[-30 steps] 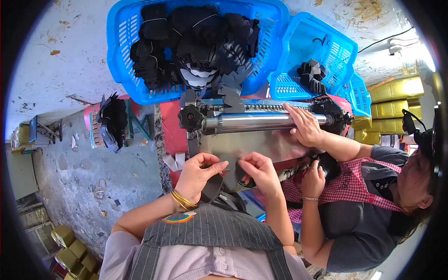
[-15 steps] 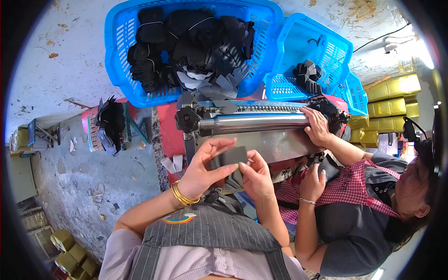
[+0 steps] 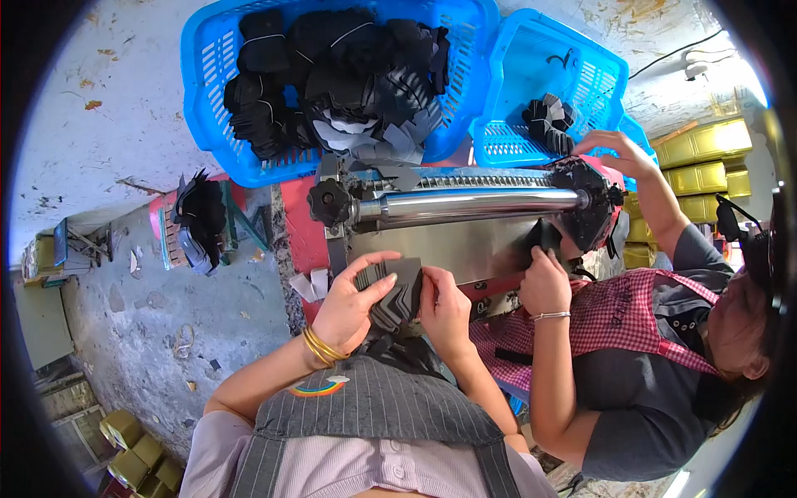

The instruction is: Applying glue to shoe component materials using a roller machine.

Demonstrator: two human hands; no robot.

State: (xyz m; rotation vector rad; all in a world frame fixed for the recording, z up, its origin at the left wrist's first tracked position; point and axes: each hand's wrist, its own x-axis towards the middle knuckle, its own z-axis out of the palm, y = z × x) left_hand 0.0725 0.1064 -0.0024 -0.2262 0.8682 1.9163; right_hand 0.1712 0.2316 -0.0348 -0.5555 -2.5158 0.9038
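A fanned stack of dark grey flat cut pieces (image 3: 397, 295) is between my two hands, in front of a roller machine. My left hand (image 3: 352, 304) grips the stack's left side, thumb on top. At the right edge, my right hand (image 3: 447, 310) pinches the pieces between thumb and fingers. Just beyond lies the machine's smooth metal plate (image 3: 452, 253), under a shiny steel roller (image 3: 481, 202). Beside me, a co-worker's left hand reaches toward a blue basket, while their other hand (image 3: 545, 282) holds a black piece (image 3: 545, 236) over the plate.
A large blue basket (image 3: 197, 108) full of bundled black pieces stands behind the machine. Right of it is another blue basket (image 3: 508, 62) with a small bundle. A black knob (image 3: 329, 202) sticks out at the machine's left. Gold-coloured boxes (image 3: 701, 148) are stacked far right.
My hands have spread the stack into a fan and moved slightly left. The co-worker's far hand went from the roller toward the basket; their near hand brought a black piece onto the plate.
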